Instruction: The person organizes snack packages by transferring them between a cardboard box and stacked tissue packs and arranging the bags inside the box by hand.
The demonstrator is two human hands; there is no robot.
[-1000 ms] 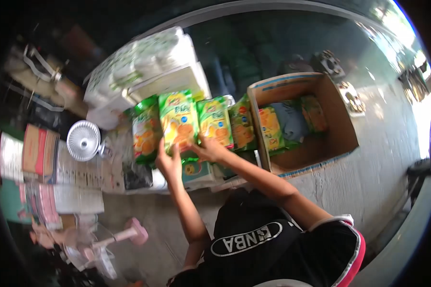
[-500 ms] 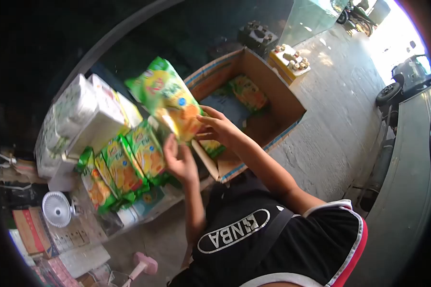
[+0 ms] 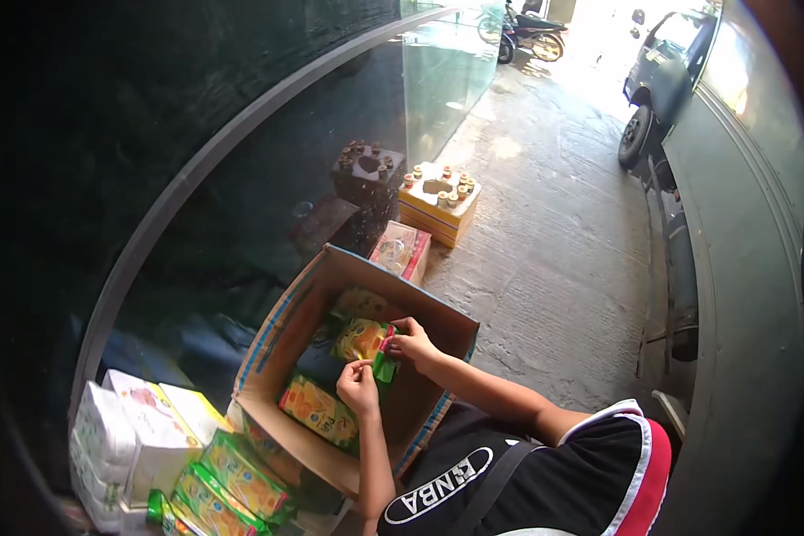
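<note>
A green and yellow snack bag (image 3: 363, 338) with orange food pictured on it is held inside an open cardboard box (image 3: 281, 335). My right hand (image 3: 413, 345) pinches the bag's right edge, by its pink and green end. Closed at the lower edge of the same bag is my left hand (image 3: 357, 388), thumb and fingers together. Another such snack bag (image 3: 318, 410) lies flat in the box, just left of my left hand. Outside the box, at the lower left, several more matching bags (image 3: 219, 487) stand in a row.
White wrapped packs (image 3: 103, 451) are stacked at the lower left. Beyond the box stand a red-and-white carton (image 3: 400, 250) and a yellow crate (image 3: 438, 214) with bottle tops showing. A glass pane (image 3: 232, 223) runs along the left; a vehicle (image 3: 665, 67) is parked at the right.
The held bag has moved from above the row of bags into the cardboard box, both hands with it. My view has swung, so the box now sits lower and more centrally.
</note>
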